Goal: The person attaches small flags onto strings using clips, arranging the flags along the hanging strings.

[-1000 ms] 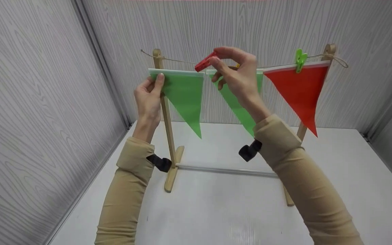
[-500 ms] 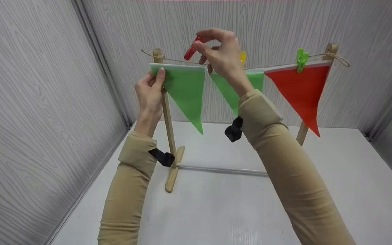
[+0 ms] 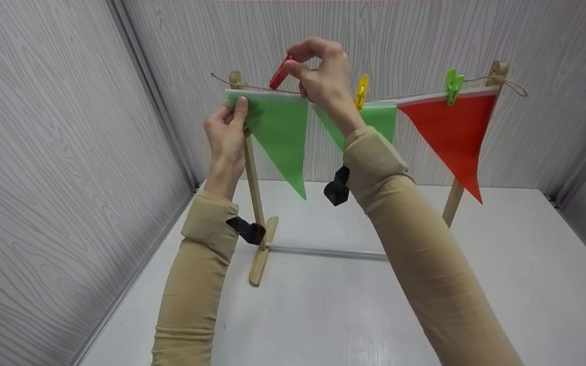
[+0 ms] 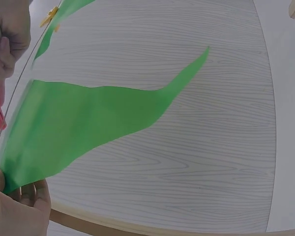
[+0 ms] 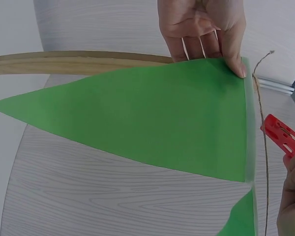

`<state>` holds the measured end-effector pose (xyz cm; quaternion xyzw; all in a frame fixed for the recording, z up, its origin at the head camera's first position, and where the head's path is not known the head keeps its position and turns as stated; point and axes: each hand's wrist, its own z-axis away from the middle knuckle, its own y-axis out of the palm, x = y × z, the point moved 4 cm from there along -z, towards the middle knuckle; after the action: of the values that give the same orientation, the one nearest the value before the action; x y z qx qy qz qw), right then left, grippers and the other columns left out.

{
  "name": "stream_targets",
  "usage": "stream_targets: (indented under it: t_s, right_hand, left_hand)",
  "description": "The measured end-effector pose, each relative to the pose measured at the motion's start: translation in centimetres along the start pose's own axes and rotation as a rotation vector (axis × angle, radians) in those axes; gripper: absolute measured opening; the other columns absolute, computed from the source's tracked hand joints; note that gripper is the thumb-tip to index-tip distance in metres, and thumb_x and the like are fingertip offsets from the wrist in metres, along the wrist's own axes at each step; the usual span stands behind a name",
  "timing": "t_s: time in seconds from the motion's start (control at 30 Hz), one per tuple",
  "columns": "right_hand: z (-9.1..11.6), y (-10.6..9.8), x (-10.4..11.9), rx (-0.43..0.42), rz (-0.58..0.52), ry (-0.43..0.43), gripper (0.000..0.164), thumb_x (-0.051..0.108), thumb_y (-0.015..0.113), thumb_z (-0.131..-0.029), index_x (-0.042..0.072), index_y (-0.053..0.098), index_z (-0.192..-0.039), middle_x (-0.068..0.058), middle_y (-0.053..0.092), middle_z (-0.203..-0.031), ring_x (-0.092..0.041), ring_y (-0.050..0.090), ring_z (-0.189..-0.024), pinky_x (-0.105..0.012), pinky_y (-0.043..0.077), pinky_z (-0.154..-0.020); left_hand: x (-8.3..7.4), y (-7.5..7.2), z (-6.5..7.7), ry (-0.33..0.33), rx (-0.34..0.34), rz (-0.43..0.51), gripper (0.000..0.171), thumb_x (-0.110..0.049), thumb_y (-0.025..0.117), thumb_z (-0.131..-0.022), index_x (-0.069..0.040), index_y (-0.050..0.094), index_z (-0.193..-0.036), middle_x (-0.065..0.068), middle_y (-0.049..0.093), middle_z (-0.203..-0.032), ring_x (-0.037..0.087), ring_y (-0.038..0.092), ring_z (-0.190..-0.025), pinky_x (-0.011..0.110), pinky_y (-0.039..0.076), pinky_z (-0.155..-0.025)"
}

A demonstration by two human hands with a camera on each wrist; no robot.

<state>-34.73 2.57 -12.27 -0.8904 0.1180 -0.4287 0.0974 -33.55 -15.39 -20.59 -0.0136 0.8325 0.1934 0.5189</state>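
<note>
My left hand (image 3: 226, 131) pinches the upper left corner of a green pennant (image 3: 284, 132), thumb in front and fingers behind. The pennant's white top edge lies close along the twine (image 5: 266, 172). Above that edge, my right hand (image 3: 325, 76) pinches a red clothespin (image 3: 281, 72) between thumb and fingers, its tip pointing down at the twine. In the right wrist view the clothespin's nose overlaps the twine. To the right, a second green pennant (image 3: 380, 122) hangs by a yellow clothespin (image 3: 361, 91), partly behind my right wrist.
A red pennant (image 3: 453, 132) hangs at the right under a green clothespin (image 3: 453, 86). The twine runs between two wooden posts (image 3: 253, 178), joined low down by a pale rod (image 3: 323, 251). The stand rests on a white table (image 3: 293, 315), with wood-grain panels (image 3: 171, 46) around it.
My right hand has moved up and left with the red clothespin, then lowered its tip toward the twine. My left hand has raised the green pennant slightly. The yellow clothespin has come into fuller view.
</note>
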Motion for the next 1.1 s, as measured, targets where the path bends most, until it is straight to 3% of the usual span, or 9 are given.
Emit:
stream_targets:
  t_s: [0.27, 0.4, 0.7, 1.1]
  right_hand:
    - [-0.2, 0.2, 0.5, 0.003, 0.065, -0.009, 0.016, 0.014, 0.070, -0.095, 0.006, 0.073, -0.108, 0.003, 0.065, -0.094, -0.003, 0.046, -0.053, -0.019, 0.041, -0.054]
    - [-0.4, 0.4, 0.6, 0.018, 0.053, -0.028, 0.013, 0.012, 0.070, -0.095, 0.004, 0.073, -0.105, 0.004, 0.064, -0.090, -0.004, 0.047, -0.053, -0.019, 0.041, -0.053]
    - [-0.4, 0.4, 0.1, 0.056, 0.074, 0.038, 0.013, 0.010, 0.070, -0.094, 0.005, 0.073, -0.106, -0.006, 0.070, -0.102, -0.005, 0.049, -0.056, -0.018, 0.041, -0.051]
    - [-0.1, 0.8, -0.5, 0.098, 0.022, 0.105, 0.015, 0.013, 0.070, -0.094, 0.006, 0.074, -0.107, -0.004, 0.069, -0.102, -0.005, 0.045, -0.053, -0.019, 0.037, -0.051]
  left_hand:
    - [-0.1, 0.1, -0.1, 0.001, 0.001, -0.014, 0.033, -0.019, 0.059, -0.101, 0.006, 0.064, -0.122, 0.002, 0.069, -0.099, 0.011, 0.065, -0.091, 0.030, 0.056, -0.089]
    - [-0.2, 0.2, -0.1, 0.007, 0.008, 0.012, 0.032, -0.018, 0.059, -0.101, 0.006, 0.064, -0.121, 0.000, 0.069, -0.093, 0.010, 0.063, -0.085, 0.026, 0.054, -0.080]
    - [-0.3, 0.5, 0.1, 0.004, 0.012, 0.022, 0.032, -0.018, 0.059, -0.101, 0.006, 0.063, -0.123, -0.001, 0.068, -0.093, 0.009, 0.062, -0.085, 0.025, 0.053, -0.078]
    - [-0.1, 0.5, -0.2, -0.027, -0.005, 0.057, 0.033, -0.017, 0.060, -0.100, 0.005, 0.063, -0.125, 0.000, 0.068, -0.096, 0.009, 0.060, -0.083, 0.023, 0.050, -0.072]
